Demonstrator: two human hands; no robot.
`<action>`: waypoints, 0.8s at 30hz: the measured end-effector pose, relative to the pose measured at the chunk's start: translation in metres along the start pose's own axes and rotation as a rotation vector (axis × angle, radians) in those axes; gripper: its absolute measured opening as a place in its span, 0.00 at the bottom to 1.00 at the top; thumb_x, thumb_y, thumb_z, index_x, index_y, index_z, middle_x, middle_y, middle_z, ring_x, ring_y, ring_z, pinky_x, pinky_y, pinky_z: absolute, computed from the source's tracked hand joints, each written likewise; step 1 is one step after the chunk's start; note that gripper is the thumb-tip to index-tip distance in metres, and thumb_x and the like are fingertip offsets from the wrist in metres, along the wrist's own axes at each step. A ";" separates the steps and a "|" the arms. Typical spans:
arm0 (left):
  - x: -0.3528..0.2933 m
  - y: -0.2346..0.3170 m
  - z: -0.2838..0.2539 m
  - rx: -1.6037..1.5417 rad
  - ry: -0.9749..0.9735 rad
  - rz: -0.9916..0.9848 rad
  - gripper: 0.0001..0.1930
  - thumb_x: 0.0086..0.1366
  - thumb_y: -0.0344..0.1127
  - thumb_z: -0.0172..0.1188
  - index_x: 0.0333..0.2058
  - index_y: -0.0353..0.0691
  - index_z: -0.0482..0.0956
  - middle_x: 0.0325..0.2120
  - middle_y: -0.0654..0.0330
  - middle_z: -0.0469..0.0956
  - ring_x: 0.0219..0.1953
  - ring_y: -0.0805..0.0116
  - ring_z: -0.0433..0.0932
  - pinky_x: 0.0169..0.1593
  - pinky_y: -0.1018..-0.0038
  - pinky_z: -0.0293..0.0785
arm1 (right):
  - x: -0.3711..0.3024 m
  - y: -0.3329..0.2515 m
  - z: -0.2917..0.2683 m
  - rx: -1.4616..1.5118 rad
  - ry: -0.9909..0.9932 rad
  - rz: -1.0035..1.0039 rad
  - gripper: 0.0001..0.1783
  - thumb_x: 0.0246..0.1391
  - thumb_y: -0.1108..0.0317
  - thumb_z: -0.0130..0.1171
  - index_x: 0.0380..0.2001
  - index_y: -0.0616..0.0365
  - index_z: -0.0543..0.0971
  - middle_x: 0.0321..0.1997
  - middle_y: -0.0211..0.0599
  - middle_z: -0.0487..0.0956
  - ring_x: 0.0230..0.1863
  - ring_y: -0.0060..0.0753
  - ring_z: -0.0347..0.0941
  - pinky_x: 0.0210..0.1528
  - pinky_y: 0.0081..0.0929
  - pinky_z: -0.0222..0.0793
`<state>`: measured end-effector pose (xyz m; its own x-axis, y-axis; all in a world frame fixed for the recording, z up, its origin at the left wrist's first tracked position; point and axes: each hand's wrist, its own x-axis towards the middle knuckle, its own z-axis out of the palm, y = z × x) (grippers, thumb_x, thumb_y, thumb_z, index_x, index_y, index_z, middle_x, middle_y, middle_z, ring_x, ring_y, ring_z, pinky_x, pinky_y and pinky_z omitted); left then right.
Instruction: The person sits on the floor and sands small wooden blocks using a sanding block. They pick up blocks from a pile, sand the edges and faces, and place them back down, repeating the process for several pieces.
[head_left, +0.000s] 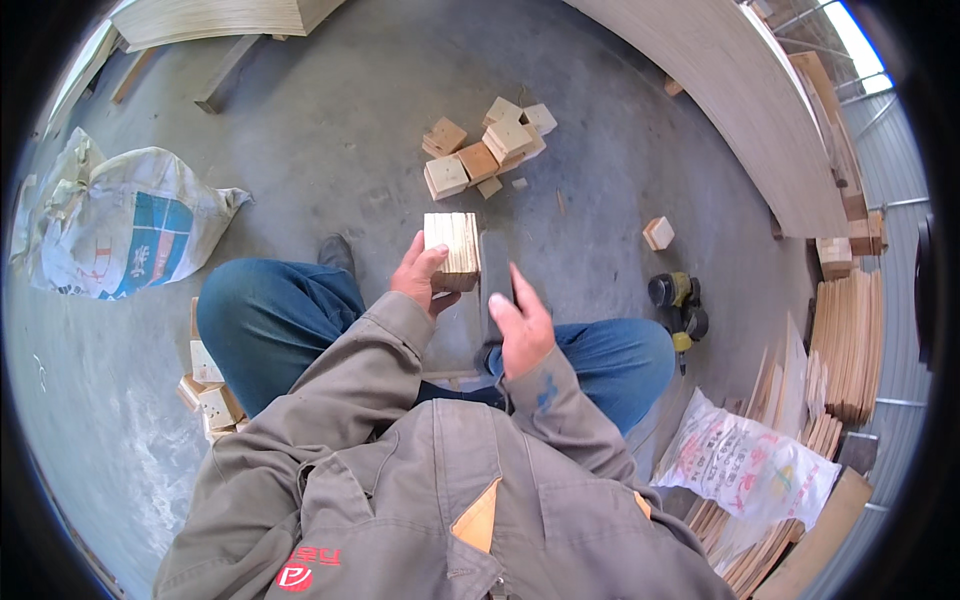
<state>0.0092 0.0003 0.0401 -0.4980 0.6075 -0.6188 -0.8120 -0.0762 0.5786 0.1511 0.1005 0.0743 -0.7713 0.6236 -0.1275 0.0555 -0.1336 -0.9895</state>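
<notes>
My left hand [420, 268] is closed around a pale wooden block [452, 240] with a layered, plywood-like side, held up between my knees. Just right of the block, my right hand [524, 332] grips a flat, dark grey blade-like tool [494, 262], thumb on one side and index finger stretched along the other. The tool stands upright beside the block's right face. It is smeared, so its exact kind and whether it touches the block cannot be told.
Ahead on the concrete floor lies a pile of wooden blocks [477, 160], with a single block [658, 234] off right. A black and yellow power tool [678, 305] lies by my right knee. Sacks [130, 225] sit left and right; more blocks [215, 400] and wood strips [845, 340] flank me.
</notes>
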 end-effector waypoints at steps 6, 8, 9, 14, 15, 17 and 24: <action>-0.017 -0.025 0.009 0.078 -0.050 -0.039 0.39 0.63 0.42 0.59 0.73 0.64 0.59 0.60 0.64 0.74 0.51 0.61 0.79 0.48 0.58 0.76 | 0.052 -0.026 -0.007 0.259 0.161 0.181 0.35 0.66 0.69 0.53 0.71 0.72 0.59 0.69 0.48 0.70 0.68 0.35 0.67 0.70 0.28 0.61; -0.011 -0.023 0.009 0.077 -0.023 0.005 0.39 0.63 0.42 0.58 0.73 0.64 0.59 0.59 0.64 0.75 0.50 0.61 0.79 0.47 0.58 0.76 | 0.045 -0.018 -0.006 0.177 0.113 0.103 0.35 0.66 0.69 0.53 0.71 0.73 0.59 0.69 0.47 0.70 0.68 0.34 0.67 0.69 0.27 0.61; -0.007 -0.018 0.007 0.036 -0.007 0.005 0.38 0.63 0.45 0.58 0.72 0.64 0.59 0.58 0.64 0.75 0.50 0.62 0.79 0.46 0.59 0.77 | 0.030 -0.009 -0.004 0.052 0.083 0.044 0.35 0.66 0.69 0.53 0.71 0.73 0.58 0.70 0.47 0.69 0.68 0.33 0.67 0.69 0.26 0.62; 0.007 -0.001 -0.012 0.014 0.093 0.020 0.37 0.63 0.48 0.58 0.72 0.65 0.61 0.56 0.64 0.76 0.50 0.64 0.78 0.47 0.61 0.77 | -0.022 0.002 0.013 0.143 -0.018 0.088 0.33 0.65 0.70 0.54 0.70 0.73 0.61 0.70 0.48 0.69 0.67 0.32 0.67 0.69 0.27 0.62; 0.004 -0.003 -0.012 0.046 0.077 0.020 0.37 0.63 0.47 0.58 0.72 0.65 0.61 0.56 0.64 0.76 0.51 0.65 0.78 0.47 0.61 0.76 | -0.018 0.003 0.014 0.142 0.021 0.086 0.33 0.65 0.71 0.53 0.70 0.73 0.61 0.69 0.48 0.69 0.66 0.32 0.68 0.68 0.27 0.62; -0.006 -0.011 -0.006 0.104 0.026 0.014 0.37 0.63 0.47 0.58 0.72 0.65 0.60 0.56 0.64 0.76 0.51 0.65 0.78 0.48 0.61 0.76 | 0.006 0.006 0.008 0.137 0.107 0.081 0.32 0.65 0.71 0.53 0.70 0.72 0.62 0.68 0.48 0.71 0.65 0.32 0.69 0.67 0.26 0.64; -0.018 -0.024 0.005 0.083 -0.100 -0.021 0.39 0.63 0.45 0.60 0.73 0.61 0.59 0.59 0.62 0.74 0.54 0.59 0.77 0.51 0.55 0.73 | 0.019 -0.023 -0.004 0.171 0.164 0.087 0.33 0.65 0.72 0.53 0.70 0.72 0.61 0.67 0.46 0.72 0.63 0.32 0.71 0.65 0.27 0.67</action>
<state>0.0388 -0.0051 0.0404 -0.4451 0.6843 -0.5776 -0.7918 0.0006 0.6108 0.1373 0.1186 0.0945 -0.6547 0.7186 -0.2346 -0.0017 -0.3118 -0.9501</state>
